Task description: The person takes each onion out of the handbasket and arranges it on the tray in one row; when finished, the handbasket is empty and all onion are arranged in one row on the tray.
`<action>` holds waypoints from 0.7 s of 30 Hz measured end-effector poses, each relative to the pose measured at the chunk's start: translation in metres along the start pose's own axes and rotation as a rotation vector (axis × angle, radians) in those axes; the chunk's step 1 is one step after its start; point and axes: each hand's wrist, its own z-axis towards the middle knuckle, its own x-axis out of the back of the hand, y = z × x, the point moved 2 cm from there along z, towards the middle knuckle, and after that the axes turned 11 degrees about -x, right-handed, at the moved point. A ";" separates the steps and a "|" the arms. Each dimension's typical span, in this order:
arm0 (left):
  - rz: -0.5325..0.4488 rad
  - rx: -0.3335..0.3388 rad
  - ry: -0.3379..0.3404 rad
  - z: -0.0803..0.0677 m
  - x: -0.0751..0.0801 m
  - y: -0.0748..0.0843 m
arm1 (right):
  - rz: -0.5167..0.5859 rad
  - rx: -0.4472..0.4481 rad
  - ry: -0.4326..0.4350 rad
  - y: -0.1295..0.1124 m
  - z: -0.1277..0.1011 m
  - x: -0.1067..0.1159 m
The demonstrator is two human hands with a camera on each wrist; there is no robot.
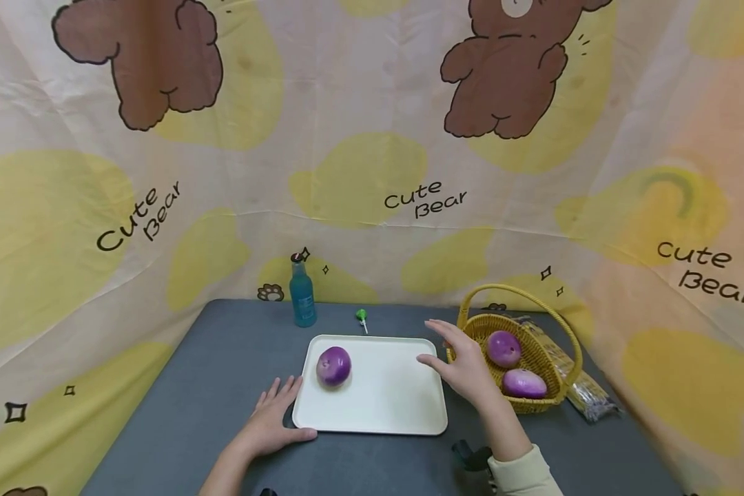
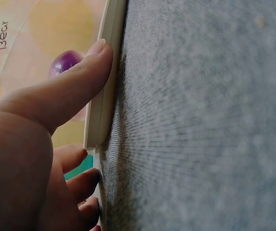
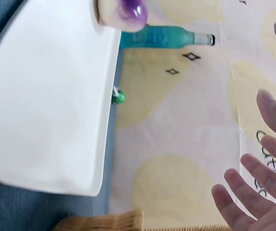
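Observation:
A white rectangular tray [image 1: 384, 393] lies on the table with a round, glossy purple vegetable [image 1: 333, 366] near its left end. My left hand [image 1: 275, 421] rests at the tray's front left corner. Its thumb [image 2: 82, 72] lies against the tray's rim in the left wrist view, and its fingers are spread along the left side. Over the right end of the tray, beside the basket, my right hand [image 1: 465, 364] is held with fingers extended and nothing in them. The yellow wicker basket [image 1: 536, 351] holds two more purple vegetables, one rounder [image 1: 504, 348] and one paler [image 1: 524, 384].
A blue bottle [image 1: 302, 295] stands at the back left of the grey table [image 1: 192, 393]. Behind the tray lies a green lollipop [image 1: 362, 317]. To the right of the basket is a clear plastic packet [image 1: 585, 393]. A bear-print cloth [image 1: 347, 89] hangs behind the table.

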 end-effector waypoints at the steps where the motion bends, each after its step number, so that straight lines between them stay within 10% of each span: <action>1: 0.001 0.001 -0.001 0.000 0.000 0.000 | -0.010 -0.016 0.005 0.003 0.000 0.003; 21: 0.010 -0.001 0.003 0.000 -0.001 -0.002 | -0.102 -0.222 0.046 0.056 0.002 0.048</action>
